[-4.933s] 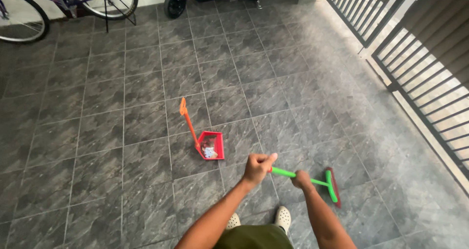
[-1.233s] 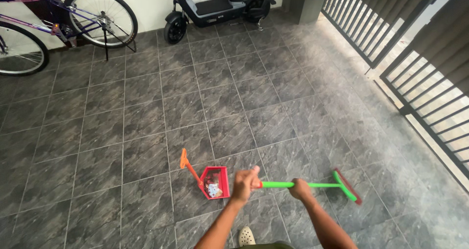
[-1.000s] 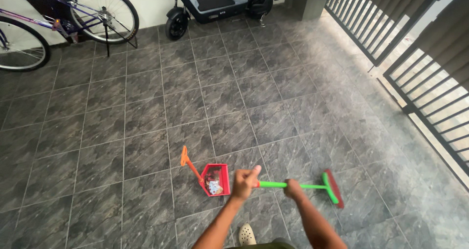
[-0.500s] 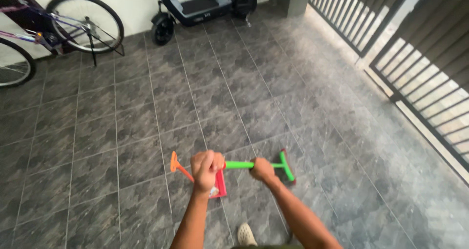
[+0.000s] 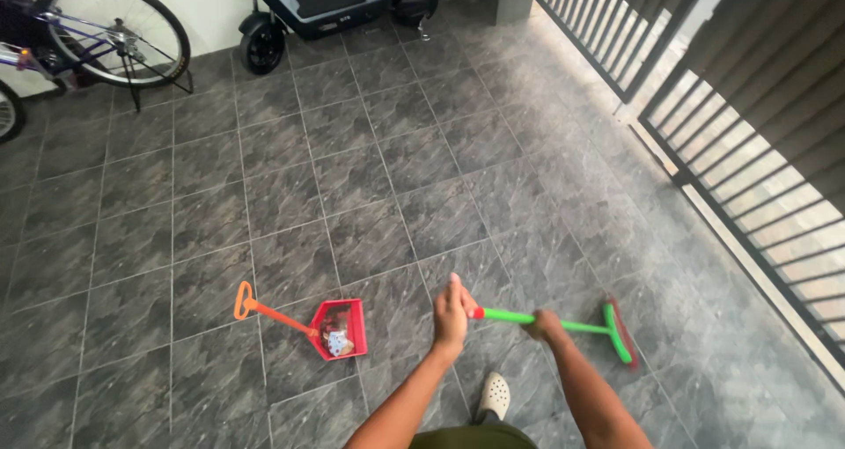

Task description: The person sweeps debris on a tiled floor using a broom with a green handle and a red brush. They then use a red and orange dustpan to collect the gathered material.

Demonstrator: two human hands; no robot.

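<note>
The green-handled broom (image 5: 563, 324) lies low across the tiled floor (image 5: 378, 167), its head (image 5: 618, 330) resting on the tiles to my right. My left hand (image 5: 451, 312) is closed over the top end of the handle; my right hand (image 5: 544, 326) is wrapped round the shaft lower down, a split grip that gives leverage for a sweeping stroke. The red dustpan (image 5: 339, 327), scraps inside, sits on the floor just left of my left hand, its orange handle (image 5: 268, 312) angled away. Compared with half a second ago, the broom head is farther right, clear of the dustpan
</note>
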